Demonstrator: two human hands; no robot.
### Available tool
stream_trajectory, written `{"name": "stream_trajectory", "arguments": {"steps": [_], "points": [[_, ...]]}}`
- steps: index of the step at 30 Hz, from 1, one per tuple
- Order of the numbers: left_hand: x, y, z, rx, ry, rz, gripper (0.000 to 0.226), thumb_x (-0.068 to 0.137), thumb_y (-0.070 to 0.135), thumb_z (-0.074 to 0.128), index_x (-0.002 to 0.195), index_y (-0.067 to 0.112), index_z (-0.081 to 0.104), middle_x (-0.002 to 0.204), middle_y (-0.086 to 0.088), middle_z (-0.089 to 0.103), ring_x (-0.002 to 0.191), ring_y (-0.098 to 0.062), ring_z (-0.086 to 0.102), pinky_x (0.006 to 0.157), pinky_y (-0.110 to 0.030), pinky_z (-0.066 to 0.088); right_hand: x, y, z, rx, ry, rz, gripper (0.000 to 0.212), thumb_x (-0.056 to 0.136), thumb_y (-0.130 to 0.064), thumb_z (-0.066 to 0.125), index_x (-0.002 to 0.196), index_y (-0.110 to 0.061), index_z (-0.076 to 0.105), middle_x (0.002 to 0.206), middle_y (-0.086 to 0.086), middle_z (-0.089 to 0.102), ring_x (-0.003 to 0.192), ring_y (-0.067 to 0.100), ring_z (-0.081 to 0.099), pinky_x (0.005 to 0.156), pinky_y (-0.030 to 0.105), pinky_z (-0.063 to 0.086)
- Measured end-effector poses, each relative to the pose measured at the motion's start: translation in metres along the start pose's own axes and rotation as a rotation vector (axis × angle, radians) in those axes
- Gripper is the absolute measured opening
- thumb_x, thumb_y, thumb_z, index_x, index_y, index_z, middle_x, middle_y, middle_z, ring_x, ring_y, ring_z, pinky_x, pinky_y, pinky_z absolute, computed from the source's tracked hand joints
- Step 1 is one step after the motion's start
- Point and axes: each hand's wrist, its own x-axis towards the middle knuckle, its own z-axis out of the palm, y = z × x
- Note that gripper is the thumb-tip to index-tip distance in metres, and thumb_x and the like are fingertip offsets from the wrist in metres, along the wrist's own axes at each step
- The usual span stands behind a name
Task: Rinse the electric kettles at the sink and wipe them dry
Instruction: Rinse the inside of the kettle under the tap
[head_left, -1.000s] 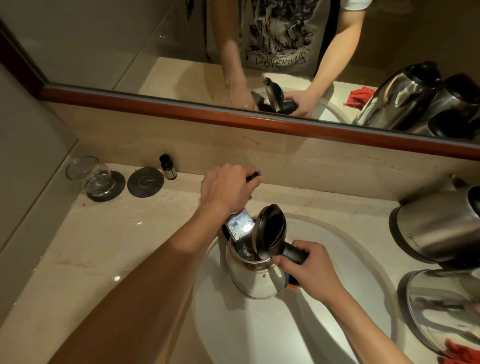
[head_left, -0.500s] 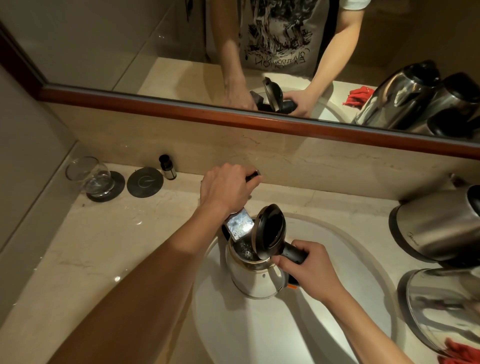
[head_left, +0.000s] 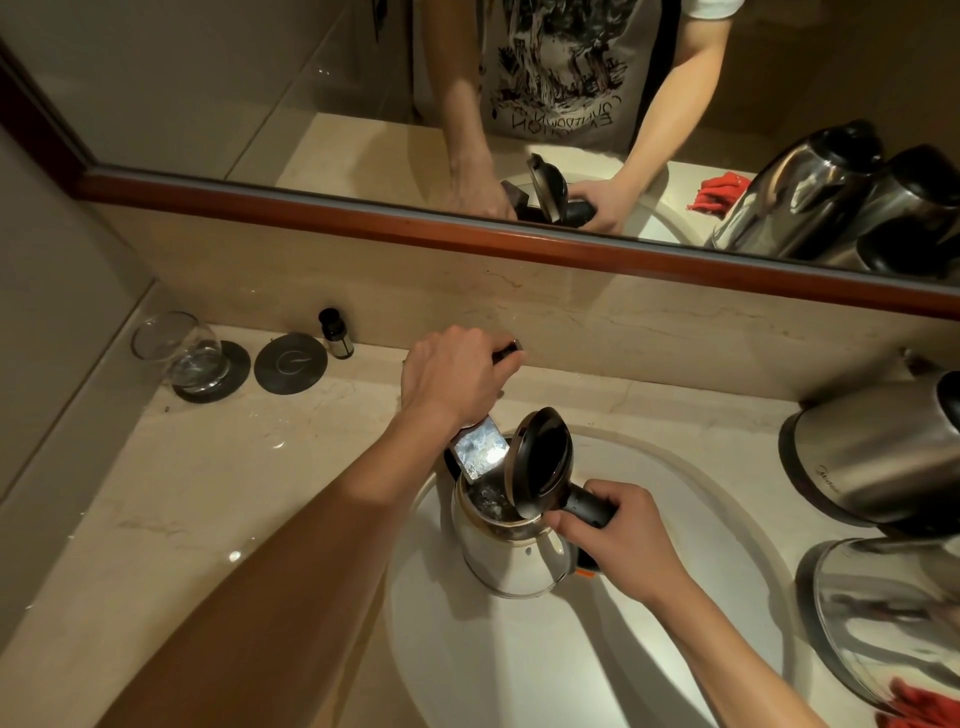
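The white oval sink basin (head_left: 675, 649) holds the steel electric kettle with its black lid flipped open (head_left: 511, 551), upright under the flat waterfall faucet spout (head_left: 478, 452). At the basin's right rim, two more steel kettles (head_left: 878, 457) wait. The right hand (head_left: 615, 540) grips the kettle's black handle; the left hand (head_left: 452, 374), behind the basin, curls over the faucet lever. Opening the lever hard could splash the counter or overfill.

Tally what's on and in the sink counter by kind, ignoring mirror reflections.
Kettles: 3, one in the sink, two on the counter at right
Coasters: 2
Glasses: 1
Small bottles: 1
Red cloths: 1
Total: 8
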Motion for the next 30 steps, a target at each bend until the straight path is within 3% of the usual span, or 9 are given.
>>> {"name": "stream_trajectory", "arguments": {"steps": [7, 21, 27, 30], "points": [[-0.001, 0.0004, -0.001, 0.003, -0.004, 0.003, 0.04, 0.102, 0.058, 0.042, 0.108, 0.035, 0.073, 0.055, 0.013, 0.051, 0.065, -0.019, 0.06, 0.065, -0.032, 0.052, -0.0002, 0.0015, 0.0003, 0.007, -0.003, 0.01, 0.042, 0.077, -0.011, 0.086, 0.064, 0.011, 0.052, 0.047, -0.004, 0.043, 0.041, 0.008, 0.044, 0.046, 0.018, 0.036], [0.0003, 0.0014, -0.0011, 0.023, 0.007, -0.011, 0.041, 0.101, 0.06, 0.042, 0.106, 0.034, 0.073, 0.066, 0.009, 0.062, 0.068, -0.02, 0.062, 0.063, -0.032, 0.051, 0.0005, 0.0017, 0.0001, 0.012, -0.005, 0.01, 0.043, 0.076, -0.011, 0.087, 0.063, 0.009, 0.051, 0.049, 0.001, 0.045, 0.04, 0.009, 0.046, 0.045, 0.019, 0.038], [-0.0001, 0.0012, -0.0014, 0.017, 0.0, -0.018, 0.041, 0.101, 0.06, 0.042, 0.109, 0.035, 0.073, 0.07, 0.007, 0.066, 0.071, -0.021, 0.063, 0.066, -0.033, 0.052, 0.0001, 0.0006, 0.0004, 0.017, -0.007, 0.017, 0.04, 0.077, -0.007, 0.085, 0.057, -0.005, 0.05, 0.044, -0.009, 0.041, 0.037, 0.003, 0.043, 0.044, 0.013, 0.034], [-0.0002, 0.0008, -0.0014, 0.005, 0.005, -0.02, 0.039, 0.1, 0.06, 0.043, 0.111, 0.036, 0.072, 0.074, 0.006, 0.068, 0.074, -0.023, 0.065, 0.068, -0.034, 0.052, -0.0003, 0.0029, 0.0004, 0.011, -0.004, 0.013, 0.04, 0.077, -0.008, 0.086, 0.058, 0.001, 0.052, 0.044, -0.009, 0.041, 0.036, 0.003, 0.043, 0.044, 0.013, 0.034]]}}
